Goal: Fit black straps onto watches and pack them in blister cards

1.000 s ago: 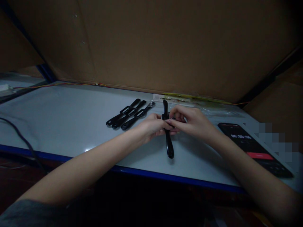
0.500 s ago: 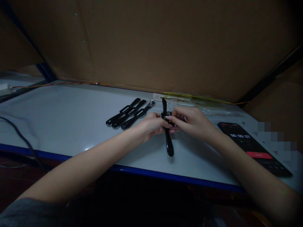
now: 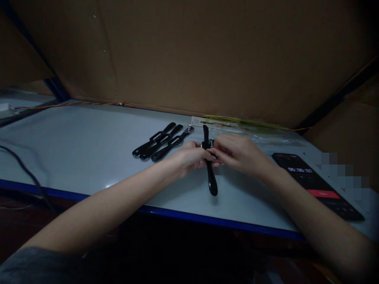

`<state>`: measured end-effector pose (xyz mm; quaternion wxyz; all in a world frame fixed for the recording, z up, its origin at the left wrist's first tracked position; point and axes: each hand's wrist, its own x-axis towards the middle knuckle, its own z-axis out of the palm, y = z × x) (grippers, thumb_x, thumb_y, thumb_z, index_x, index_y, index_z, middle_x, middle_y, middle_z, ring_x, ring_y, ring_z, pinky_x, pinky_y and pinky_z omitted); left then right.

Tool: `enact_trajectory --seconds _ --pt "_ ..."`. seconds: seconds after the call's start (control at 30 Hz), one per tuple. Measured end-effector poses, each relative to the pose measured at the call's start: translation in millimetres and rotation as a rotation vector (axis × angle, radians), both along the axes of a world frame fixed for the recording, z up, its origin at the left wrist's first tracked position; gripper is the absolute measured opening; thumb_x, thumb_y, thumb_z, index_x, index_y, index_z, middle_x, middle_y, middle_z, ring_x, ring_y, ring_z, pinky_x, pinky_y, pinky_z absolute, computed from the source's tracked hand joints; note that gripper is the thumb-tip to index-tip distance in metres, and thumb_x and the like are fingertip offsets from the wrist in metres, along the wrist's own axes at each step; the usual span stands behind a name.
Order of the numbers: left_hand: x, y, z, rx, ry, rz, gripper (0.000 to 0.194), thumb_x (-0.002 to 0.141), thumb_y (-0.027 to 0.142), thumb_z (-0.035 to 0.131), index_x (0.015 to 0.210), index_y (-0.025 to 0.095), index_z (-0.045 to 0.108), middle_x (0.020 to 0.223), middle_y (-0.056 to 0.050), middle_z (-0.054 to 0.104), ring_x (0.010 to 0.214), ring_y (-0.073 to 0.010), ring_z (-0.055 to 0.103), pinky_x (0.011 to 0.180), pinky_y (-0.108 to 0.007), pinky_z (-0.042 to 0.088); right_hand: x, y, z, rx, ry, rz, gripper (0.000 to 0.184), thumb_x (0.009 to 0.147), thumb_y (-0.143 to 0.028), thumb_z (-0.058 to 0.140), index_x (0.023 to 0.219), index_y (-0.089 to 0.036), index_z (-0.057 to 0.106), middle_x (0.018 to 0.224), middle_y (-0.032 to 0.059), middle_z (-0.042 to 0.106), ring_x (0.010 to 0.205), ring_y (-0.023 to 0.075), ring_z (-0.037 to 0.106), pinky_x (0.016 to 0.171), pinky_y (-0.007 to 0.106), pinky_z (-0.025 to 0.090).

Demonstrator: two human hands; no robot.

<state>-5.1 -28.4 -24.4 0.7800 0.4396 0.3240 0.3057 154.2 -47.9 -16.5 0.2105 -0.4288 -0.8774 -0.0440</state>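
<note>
In your head view, read the clock from the middle of the black tool, which is between your two hands just above the surface. The tool runs from 12 o'clock, where its narrower end points, to nearly 6 o'clock, where its glossy handle end sticks out below your fingers. Your left hand comes in from 8 o'clock with its grip closed around the tool's middle, thumb on top. Your right hand comes in from 4 o'clock; its grip is narrow, thumb and fingers bunched at the tool's middle, but you cannot tell exactly what sits between the fingertips. A small part shows beside the tool there, too blurred to make out.

Between 9 and 10 o'clock, three similar black tools lie slanted side by side, near your left wrist. At 2 o'clock, beyond your right hand, clear plastic packaging lies along the foot of the cardboard panel. Between 3 and 4 o'clock, past your right forearm, a phone lies screen up, showing digits and a red bar.
</note>
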Motion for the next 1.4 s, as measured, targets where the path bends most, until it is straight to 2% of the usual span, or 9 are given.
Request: enact_trajectory --seconds 0.13,0.27,0.37,0.47,0.6,0.8,0.97,1.17,1.4 --pt "1 0 -1.2 0.040 0.015 0.013 0.021 0.067 -0.014 0.054 0.072 0.007 0.055 0.065 0.000 0.059 0.055 -0.0054 0.059 0.072 -0.026 0.053 -6 -2 -3.7 -0.130 0.162 -0.138 0.026 0.084 -0.029 0.049 0.061 -0.019 0.042 0.055 -0.0026 0.045 0.051 0.0096 0.038 0.050 0.025 0.023" --pt "2 -3 0.1 0.005 0.042 0.042 0.027 0.065 -0.013 0.058 0.079 0.009 0.051 0.064 0.001 0.059 0.052 -0.0060 0.060 0.069 -0.027 0.054 -11 1 -11.1 -0.254 0.393 -0.218 0.031 0.080 -0.030 0.053 0.055 -0.019 0.038 0.050 -0.0036 0.041 0.048 0.0088 0.037 0.047 0.025 0.023" --pt "2 -3 0.7 -0.011 0.014 0.031 0.025 0.067 -0.014 0.055 0.076 0.010 0.049 0.065 -0.002 0.061 0.056 -0.0084 0.063 0.067 -0.025 0.054 -12 4 -13.8 -0.309 0.591 -0.198 0.018 0.076 -0.029 0.058 0.070 -0.020 0.045 0.053 -0.0055 0.043 0.048 0.0090 0.040 0.045 0.023 0.026" --pt "2 -1 0.5 0.000 0.000 0.029 0.025 0.068 -0.015 0.052 0.075 0.009 0.049 0.065 -0.002 0.061 0.056 -0.0088 0.063 0.066 -0.025 0.055 -14 2 -12.2 -0.354 0.645 -0.133 0.016 0.076 -0.031 0.060 0.084 -0.020 0.052 0.058 -0.0049 0.048 0.049 0.0096 0.043 0.045 0.023 0.030" --pt "1 0 0.7 -0.002 -0.002 0.048 0.024 0.068 -0.014 0.054 0.077 0.007 0.051 0.065 -0.002 0.061 0.056 -0.0087 0.063 0.068 -0.027 0.055 -16 -1 -7.2 -0.417 0.684 -0.106 0.020 0.076 -0.039 0.060 0.078 -0.019 0.059 0.066 -0.0002 0.057 0.057 0.0116 0.050 0.050 0.026 0.037" --pt "-2 0 1.7 -0.012 -0.039 -0.014 0.018 0.072 -0.010 0.050 0.076 0.006 0.057 0.071 -0.006 0.065 0.061 -0.0098 0.064 0.071 -0.025 0.054 -6 -2 2.8 -0.334 0.528 -0.076 0.022 0.084 -0.036 0.050 0.083 -0.020 0.065 0.076 0.0022 0.062 0.067 0.0137 0.053 0.059 0.027 0.038" --pt "-2 0 2.7 -0.021 -0.041 -0.011 0.019 0.072 -0.011 0.050 0.077 0.005 0.058 0.071 -0.008 0.065 0.062 -0.0104 0.065 0.070 -0.024 0.054 2 -1 6.5 -0.249 0.409 -0.114 0.014 0.079 -0.031 0.058 0.082 -0.019 0.065 0.068 0.0004 0.058 0.056 0.0108 0.044 0.051 0.025 0.033" --pt "-2 0 2.3 -0.007 -0.037 0.002 0.020 0.070 -0.013 0.051 0.076 0.005 0.058 0.064 -0.003 0.062 0.057 -0.0075 0.062 0.072 -0.026 0.054 0 0 2.7 -0.133 0.351 -0.104 0.013 0.079 -0.030 0.058 0.071 -0.019 0.058 0.061 -0.0009 0.053 0.054 0.0106 0.042 0.050 0.025 0.031" --pt "-1 -2 4.1 -0.003 -0.004 0.012 0.021 0.070 -0.013 0.050 0.072 0.006 0.057 0.063 -0.003 0.061 0.055 -0.0067 0.060 0.069 -0.025 0.054 -5 -2 -0.8 0.002 0.162 -0.110 0.021 0.084 -0.030 0.048 0.066 -0.020 0.045 0.062 0.0009 0.049 0.058 0.0134 0.042 0.055 0.027 0.029"
